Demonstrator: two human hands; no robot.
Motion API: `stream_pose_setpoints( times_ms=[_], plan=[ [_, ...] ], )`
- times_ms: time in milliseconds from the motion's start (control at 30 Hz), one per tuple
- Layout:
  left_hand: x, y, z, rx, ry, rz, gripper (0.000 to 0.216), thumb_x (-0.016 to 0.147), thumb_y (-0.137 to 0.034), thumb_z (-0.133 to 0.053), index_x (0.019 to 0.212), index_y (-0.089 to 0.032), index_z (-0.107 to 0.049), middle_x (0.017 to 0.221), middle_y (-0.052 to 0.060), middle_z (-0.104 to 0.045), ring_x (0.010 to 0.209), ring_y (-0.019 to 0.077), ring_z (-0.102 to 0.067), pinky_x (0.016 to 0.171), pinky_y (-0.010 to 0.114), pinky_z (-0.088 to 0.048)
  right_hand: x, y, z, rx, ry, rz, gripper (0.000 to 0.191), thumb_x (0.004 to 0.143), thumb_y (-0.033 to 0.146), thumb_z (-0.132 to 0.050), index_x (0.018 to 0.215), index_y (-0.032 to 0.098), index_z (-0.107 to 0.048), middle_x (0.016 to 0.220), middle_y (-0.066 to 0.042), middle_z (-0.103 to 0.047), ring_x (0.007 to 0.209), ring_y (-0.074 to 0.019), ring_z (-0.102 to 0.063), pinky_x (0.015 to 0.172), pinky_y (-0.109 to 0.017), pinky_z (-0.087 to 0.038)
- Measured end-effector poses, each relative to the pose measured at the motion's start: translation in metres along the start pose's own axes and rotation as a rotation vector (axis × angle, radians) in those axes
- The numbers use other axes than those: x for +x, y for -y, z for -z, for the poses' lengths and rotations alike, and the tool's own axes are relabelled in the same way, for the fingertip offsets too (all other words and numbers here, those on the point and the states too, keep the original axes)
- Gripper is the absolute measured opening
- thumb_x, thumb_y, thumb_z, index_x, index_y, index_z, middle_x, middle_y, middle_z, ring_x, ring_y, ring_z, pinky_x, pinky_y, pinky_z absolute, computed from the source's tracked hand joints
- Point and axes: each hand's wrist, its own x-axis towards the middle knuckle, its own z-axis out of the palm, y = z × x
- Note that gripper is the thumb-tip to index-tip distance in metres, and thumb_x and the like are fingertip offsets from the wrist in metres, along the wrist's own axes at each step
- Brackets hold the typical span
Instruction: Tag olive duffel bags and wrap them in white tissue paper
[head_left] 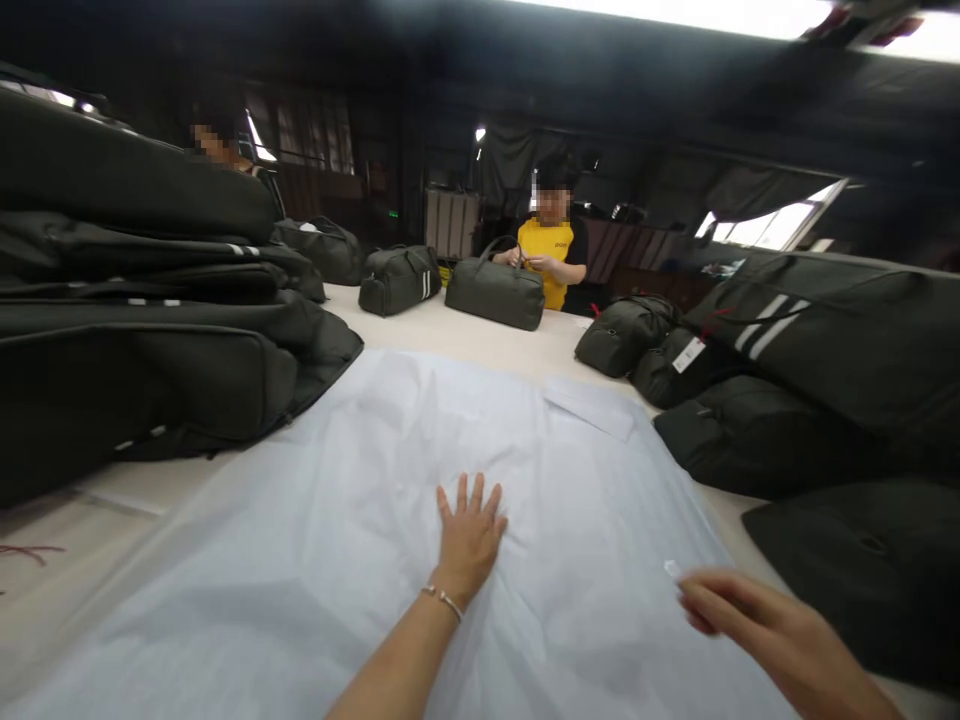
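Note:
My left hand (471,535) lies flat with fingers spread on a large thin white sheet (360,560), which spreads creased over the table before me. A bracelet circles the left wrist. To the right, my right hand (739,610) is raised near the sheet's right side, thumb and fingers closed together. At its fingertips shows a small white piece (672,570), too small and blurred to name. Toward the far right of the sheet lies a flat white rectangular piece (592,408), paper-like.
Dark bags are piled on the left (150,370) and right (757,430); one on the right carries a white tag (688,354). Across the pale table (465,345), a co-worker in a yellow top (544,245) handles a dark duffel bag (495,290). Another person is partly visible at the back left.

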Motion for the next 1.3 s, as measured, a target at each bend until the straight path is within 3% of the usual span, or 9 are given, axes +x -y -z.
stream_pose_setpoints(
  times_ms=[67, 200, 333, 500, 800, 933, 1033, 1133, 1300],
  plan=[
    [-0.002, 0.001, -0.007, -0.041, -0.034, -0.009, 0.048, 0.098, -0.05, -0.041, 0.145, -0.036, -0.041, 0.155, 0.006, -0.038, 0.145, 0.0358, -0.025, 0.111, 0.073, -0.015, 0.048, 0.044, -0.042, 0.096, 0.278, 0.09, 0.036, 0.078, 0.059, -0.066, 0.078, 0.023, -0.069, 0.075, -0.005, -0.067, 0.078, -0.0227, -0.063, 0.077, -0.035, -0.051],
    [-0.003, 0.001, -0.018, -0.062, -0.091, 0.0, 0.049, 0.099, -0.048, -0.04, 0.146, -0.036, -0.04, 0.155, 0.006, -0.037, 0.146, 0.0363, -0.023, 0.112, 0.075, -0.012, 0.144, 0.096, -0.125, 0.188, 0.512, 0.069, 0.038, 0.073, 0.055, -0.07, 0.078, 0.017, -0.065, 0.079, -0.004, -0.069, 0.071, -0.0145, -0.061, 0.068, -0.027, -0.049],
    [-0.001, -0.002, -0.018, -0.11, -0.069, 0.021, 0.051, 0.097, -0.054, -0.042, 0.145, -0.036, -0.041, 0.155, 0.006, -0.037, 0.145, 0.0372, -0.024, 0.111, 0.077, -0.013, 0.213, 0.092, -0.179, 0.055, 0.536, -0.041, 0.034, 0.068, 0.046, -0.078, 0.067, 0.017, -0.06, 0.066, -0.002, -0.065, 0.056, -0.0098, -0.055, 0.052, -0.021, -0.041],
    [-0.001, -0.004, -0.011, -0.149, -0.032, 0.028, 0.054, 0.096, -0.058, -0.042, 0.145, -0.036, -0.041, 0.156, 0.006, -0.035, 0.145, 0.0379, -0.024, 0.11, 0.079, -0.017, 0.257, 0.077, -0.205, -0.111, 0.498, -0.144, 0.033, 0.071, 0.039, -0.078, 0.06, 0.018, -0.055, 0.056, 0.0, -0.06, 0.048, -0.0087, -0.051, 0.044, -0.02, -0.035],
    [0.002, -0.005, -0.008, -0.11, 0.014, 0.019, 0.056, 0.095, -0.058, -0.043, 0.146, -0.036, -0.039, 0.155, 0.007, -0.035, 0.146, 0.0378, -0.023, 0.11, 0.079, -0.019, 0.283, 0.084, -0.212, -0.452, 0.547, -0.178, 0.032, 0.078, 0.035, -0.073, 0.056, 0.015, -0.061, 0.057, -0.005, -0.063, 0.048, -0.0118, -0.055, 0.047, -0.024, -0.041],
    [0.001, -0.003, -0.008, -0.115, 0.024, 0.01, 0.056, 0.095, -0.058, -0.043, 0.146, -0.036, -0.038, 0.156, 0.007, -0.033, 0.146, 0.0388, -0.022, 0.109, 0.08, -0.019, 0.285, 0.093, -0.215, -0.64, 0.463, -0.124, 0.031, 0.067, 0.039, -0.082, 0.062, 0.014, -0.065, 0.064, -0.012, -0.067, 0.066, -0.0242, -0.067, 0.059, -0.032, -0.049],
    [0.0, -0.003, -0.01, -0.122, 0.009, 0.014, 0.056, 0.096, -0.058, -0.042, 0.147, -0.036, -0.037, 0.157, 0.006, -0.032, 0.146, 0.0383, -0.022, 0.11, 0.079, -0.018, 0.277, 0.092, -0.207, -0.748, 0.298, -0.058, 0.049, 0.057, 0.05, -0.087, 0.082, 0.012, -0.069, 0.083, -0.019, -0.07, 0.09, -0.0372, -0.068, 0.075, -0.045, -0.051],
    [-0.001, -0.003, -0.011, -0.111, -0.019, 0.014, 0.055, 0.096, -0.059, -0.039, 0.147, -0.037, -0.035, 0.157, 0.005, -0.032, 0.146, 0.0367, -0.022, 0.11, 0.078, -0.018, 0.26, 0.092, -0.201, -0.771, 0.115, 0.046, 0.071, 0.072, 0.064, -0.072, 0.116, 0.009, -0.063, 0.12, -0.025, -0.063, 0.116, -0.0412, -0.057, 0.093, -0.055, -0.045],
    [-0.001, -0.003, -0.009, -0.077, -0.003, 0.015, 0.054, 0.097, -0.059, -0.038, 0.147, -0.039, -0.035, 0.157, 0.003, -0.033, 0.146, 0.0359, -0.023, 0.11, 0.078, -0.019, 0.245, 0.095, -0.229, -0.625, -0.079, 0.417, 0.067, 0.1, 0.055, -0.021, 0.154, 0.015, -0.018, 0.162, -0.011, -0.013, 0.149, -0.0259, -0.005, 0.12, -0.051, -0.007]
  ],
)
